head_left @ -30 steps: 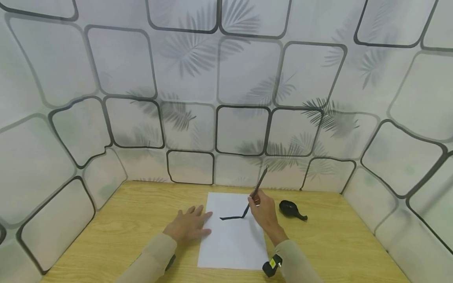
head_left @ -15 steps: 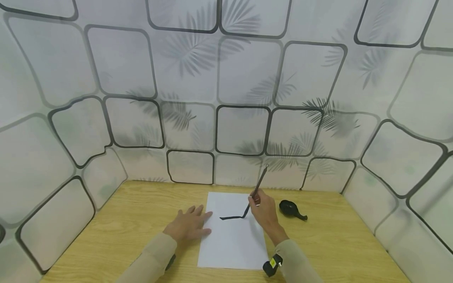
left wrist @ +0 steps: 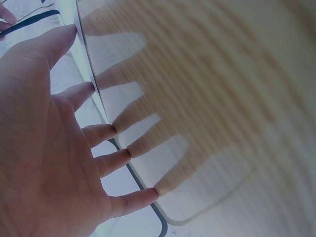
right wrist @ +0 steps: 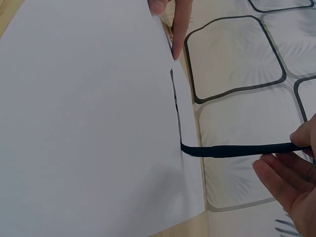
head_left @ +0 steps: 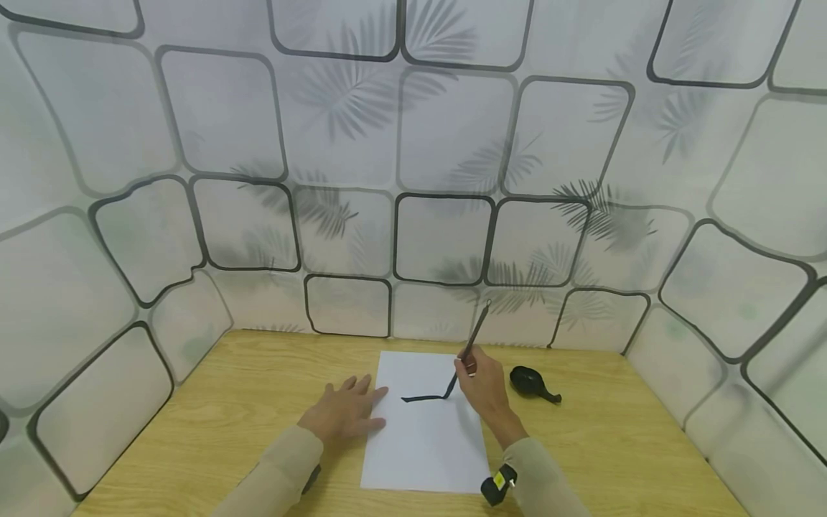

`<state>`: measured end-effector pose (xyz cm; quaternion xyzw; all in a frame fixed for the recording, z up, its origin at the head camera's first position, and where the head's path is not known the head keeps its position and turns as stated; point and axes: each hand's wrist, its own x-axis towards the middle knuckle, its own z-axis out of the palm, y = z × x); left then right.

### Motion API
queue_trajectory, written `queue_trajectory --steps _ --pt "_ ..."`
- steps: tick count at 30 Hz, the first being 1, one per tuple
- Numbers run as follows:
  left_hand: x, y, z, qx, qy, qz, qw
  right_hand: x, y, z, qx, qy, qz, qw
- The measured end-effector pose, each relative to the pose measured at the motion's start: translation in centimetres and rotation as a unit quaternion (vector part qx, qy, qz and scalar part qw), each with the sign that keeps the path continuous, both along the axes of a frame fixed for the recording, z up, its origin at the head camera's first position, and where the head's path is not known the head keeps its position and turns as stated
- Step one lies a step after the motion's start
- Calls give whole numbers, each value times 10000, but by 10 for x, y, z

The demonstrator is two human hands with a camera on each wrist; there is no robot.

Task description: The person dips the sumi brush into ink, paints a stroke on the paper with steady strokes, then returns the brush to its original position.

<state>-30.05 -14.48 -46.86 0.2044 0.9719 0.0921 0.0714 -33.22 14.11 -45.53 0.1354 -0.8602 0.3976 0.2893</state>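
Note:
A white sheet of paper [head_left: 423,452] lies on the wooden table, bearing one black horizontal stroke [head_left: 421,398]. My right hand [head_left: 484,384] pinches a dark calligraphy brush [head_left: 477,330] by its handle, tilted with its top away from me. In the right wrist view the tip of the brush [right wrist: 227,150] bends against the paper at the stroke's right end. My left hand [head_left: 345,409] rests with spread fingers on the table, its thumb and a fingertip over the paper's left edge. The left wrist view shows its fingertips [left wrist: 148,193] touching the tabletop.
A small black spoon-shaped dish [head_left: 528,382] stands on the table [head_left: 601,431] right of my right hand. Patterned curtain-like walls [head_left: 446,237] enclose the table at the back and both sides. A black device with a yellow mark [head_left: 497,485] sits at the right wrist.
The right hand and brush have shifted very slightly to the right, and the end of the stroke with them. The left hand and paper have stayed in place.

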Motion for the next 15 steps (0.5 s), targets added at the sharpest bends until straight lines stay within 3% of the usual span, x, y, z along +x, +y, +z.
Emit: queue_trajectory --steps 15 --pt "-1 1 3 18 24 9 10000 -6 5 1 -57 166 96 9998"
